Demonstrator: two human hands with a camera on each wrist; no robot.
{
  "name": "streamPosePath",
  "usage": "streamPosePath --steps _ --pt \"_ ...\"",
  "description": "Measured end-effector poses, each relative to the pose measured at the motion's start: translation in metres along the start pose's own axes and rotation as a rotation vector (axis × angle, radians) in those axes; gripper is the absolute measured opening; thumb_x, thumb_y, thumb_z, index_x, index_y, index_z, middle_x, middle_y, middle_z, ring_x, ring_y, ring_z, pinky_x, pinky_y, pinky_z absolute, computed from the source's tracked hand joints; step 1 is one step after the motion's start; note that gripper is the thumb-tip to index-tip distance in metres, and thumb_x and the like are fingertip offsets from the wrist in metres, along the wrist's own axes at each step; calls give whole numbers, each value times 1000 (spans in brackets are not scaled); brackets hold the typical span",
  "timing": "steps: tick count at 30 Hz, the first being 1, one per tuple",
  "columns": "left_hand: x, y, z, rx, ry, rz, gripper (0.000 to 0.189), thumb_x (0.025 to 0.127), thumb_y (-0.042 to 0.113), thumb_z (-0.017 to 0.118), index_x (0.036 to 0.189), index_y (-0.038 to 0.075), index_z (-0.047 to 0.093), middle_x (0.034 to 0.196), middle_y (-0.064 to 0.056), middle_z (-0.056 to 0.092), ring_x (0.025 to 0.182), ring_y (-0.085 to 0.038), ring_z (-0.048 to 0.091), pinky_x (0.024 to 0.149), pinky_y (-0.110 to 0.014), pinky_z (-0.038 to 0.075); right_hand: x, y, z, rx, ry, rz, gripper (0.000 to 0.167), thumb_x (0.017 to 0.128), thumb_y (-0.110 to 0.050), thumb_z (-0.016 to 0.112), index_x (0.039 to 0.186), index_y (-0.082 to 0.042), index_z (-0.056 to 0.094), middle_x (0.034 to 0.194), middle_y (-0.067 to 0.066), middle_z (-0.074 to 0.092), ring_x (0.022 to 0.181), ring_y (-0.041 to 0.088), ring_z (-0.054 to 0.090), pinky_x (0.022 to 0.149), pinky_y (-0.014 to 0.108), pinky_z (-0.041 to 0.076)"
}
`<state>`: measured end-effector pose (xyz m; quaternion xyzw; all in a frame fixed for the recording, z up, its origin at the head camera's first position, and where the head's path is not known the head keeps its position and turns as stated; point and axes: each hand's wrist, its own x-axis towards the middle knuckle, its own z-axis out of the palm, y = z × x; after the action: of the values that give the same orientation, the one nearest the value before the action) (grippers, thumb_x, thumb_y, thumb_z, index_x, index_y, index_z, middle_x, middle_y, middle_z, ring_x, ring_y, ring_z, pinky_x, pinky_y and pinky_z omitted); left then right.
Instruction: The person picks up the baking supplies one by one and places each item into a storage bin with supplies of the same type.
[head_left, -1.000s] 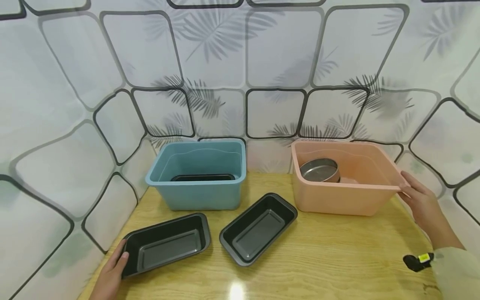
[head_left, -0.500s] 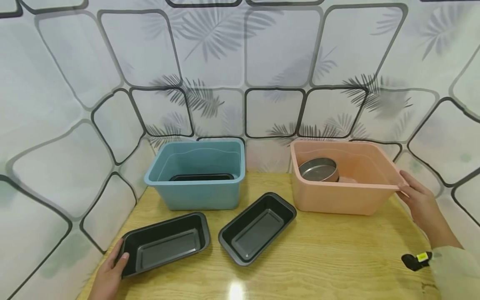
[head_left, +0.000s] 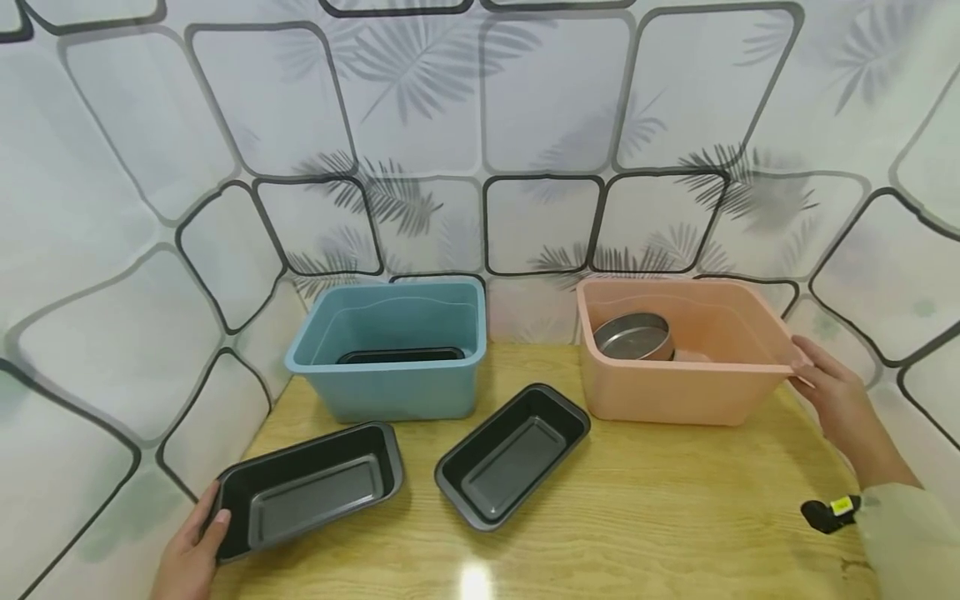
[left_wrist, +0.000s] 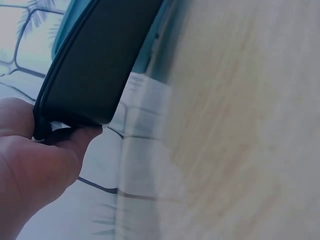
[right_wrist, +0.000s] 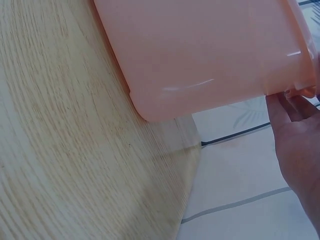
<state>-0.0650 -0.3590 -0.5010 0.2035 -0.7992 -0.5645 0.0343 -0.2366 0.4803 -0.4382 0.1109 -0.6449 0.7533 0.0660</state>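
Head: left grip pinches pan's left end; right grip holds pink tub's rim.

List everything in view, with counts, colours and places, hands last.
Blue bin: 1, blue, back left of the table
Peach bin: 1, peach, back right of the table
Round tin: 1, silver-grey, inside the peach bin, at its left
Rimmed item: 1, black, inside the blue bin, mostly hidden
Left loaf pan: 1, dark grey, front left
Middle loaf pan: 1, dark grey, set diagonally on the table
Table: 1, yellowish wood, below
Patterned backdrop: white with grey-black outlines and leaves, behind and at both sides
Small device: 1, black with yellow label, at the right cuff
Sleeve: 1, pale, right forearm
Hands: 2; left gripping the left loaf pan's end, right holding the peach bin's right rim
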Motion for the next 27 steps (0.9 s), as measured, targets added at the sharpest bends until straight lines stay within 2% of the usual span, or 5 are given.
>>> streamPosePath --steps 3,6,14,22,27 --pt "-1 2 -3 -160 -15 27 66 107 38 47 162 28 12 161 18 6 121 22 41 90 2 37 2 -2 0 -48 6 -6 57 108 -4 42 161 -15 24 169 -8 3 111 -15 57 91 3 46" --pt "-2 8 -4 -311 -43 56 68 107 31 50 163 26 13 165 12 3 98 27 47 81 1 44 4 -3 0 -60 5 -3 58 107 -4 43 161 -15 25 169 -10 6 111 -16 56 90 3 46" --pt "-6 41 -2 -317 -49 12 68 106 37 48 162 30 10 168 -2 -6 99 28 47 82 0 45 2 -3 1 -9 -3 -7 57 107 -3 43 160 -18 29 169 -7 3 113 -16 54 92 2 44" --pt "-5 67 -7 -388 -143 188 69 108 29 46 163 22 5 169 2 -6 112 22 50 87 -4 48 2 -1 -1 35 -10 -22 54 107 1 39 157 -17 34 169 -6 9 116 -13 55 91 3 46" --pt "3 86 -7 -389 -167 216 68 107 28 48 163 23 8 169 -2 -6 121 16 49 87 -5 49 3 0 -3 81 -3 -21 53 106 3 38 156 -17 37 169 -5 6 116 -12 55 91 4 46"
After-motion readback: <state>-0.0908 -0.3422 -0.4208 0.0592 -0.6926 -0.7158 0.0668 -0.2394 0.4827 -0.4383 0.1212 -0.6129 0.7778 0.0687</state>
